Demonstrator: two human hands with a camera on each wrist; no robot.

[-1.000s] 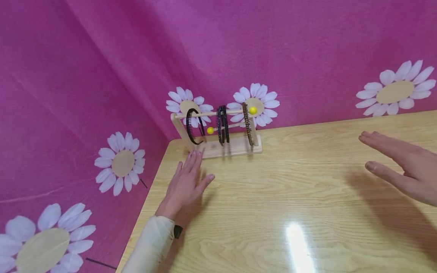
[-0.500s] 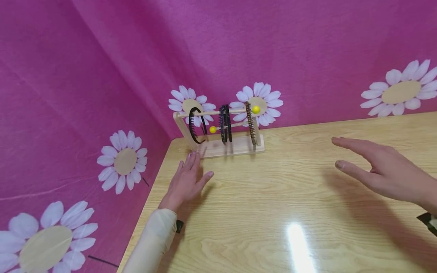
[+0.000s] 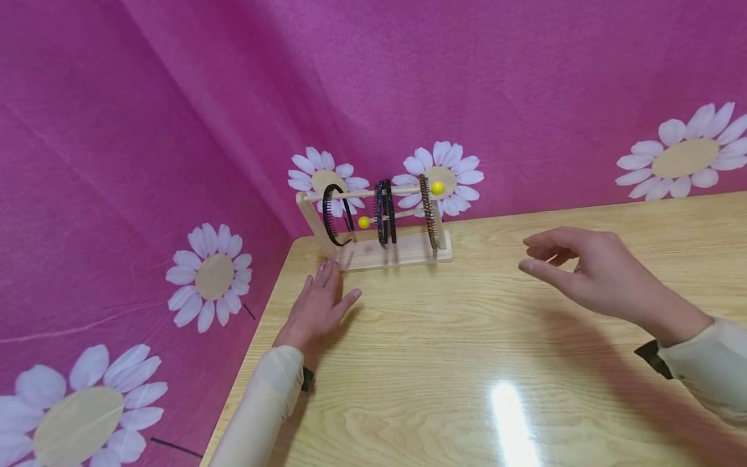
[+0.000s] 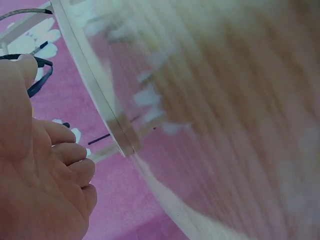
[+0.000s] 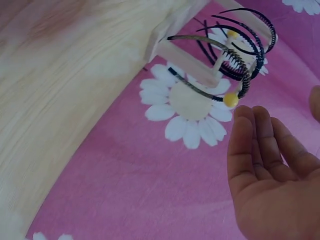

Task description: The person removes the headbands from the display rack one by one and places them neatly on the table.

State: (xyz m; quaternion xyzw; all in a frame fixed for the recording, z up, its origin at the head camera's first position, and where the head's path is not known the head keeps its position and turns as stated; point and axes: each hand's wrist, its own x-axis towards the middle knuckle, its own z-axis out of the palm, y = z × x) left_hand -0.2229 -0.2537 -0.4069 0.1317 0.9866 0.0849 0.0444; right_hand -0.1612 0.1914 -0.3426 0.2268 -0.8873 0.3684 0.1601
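Observation:
A wooden stand [image 3: 397,253] with two rods, each tipped by a yellow ball [image 3: 438,188], bears several toothed headbands. A black headband [image 3: 329,217] hangs at its left, dark ones [image 3: 385,214] near the middle, and a brown one [image 3: 428,211] at the right end. My left hand [image 3: 318,305] reaches to the front left corner of the stand's base, fingertips right at its edge, fingers extended. To the right of the stand my right hand [image 3: 589,269] hovers over the table, holding nothing, its fingers loosely bent and thumb apart. The right wrist view shows that palm [image 5: 280,200] bare.
The wood-grain table [image 3: 467,337] meets a magenta cloth [image 3: 525,97] printed with white daisies behind and on the left. A bright light reflection [image 3: 513,421] lies on the tabletop near the front.
My right hand has moved left over the table toward the stand, and its fingers have bent somewhat. The left hand has stayed nearly still at the stand's corner.

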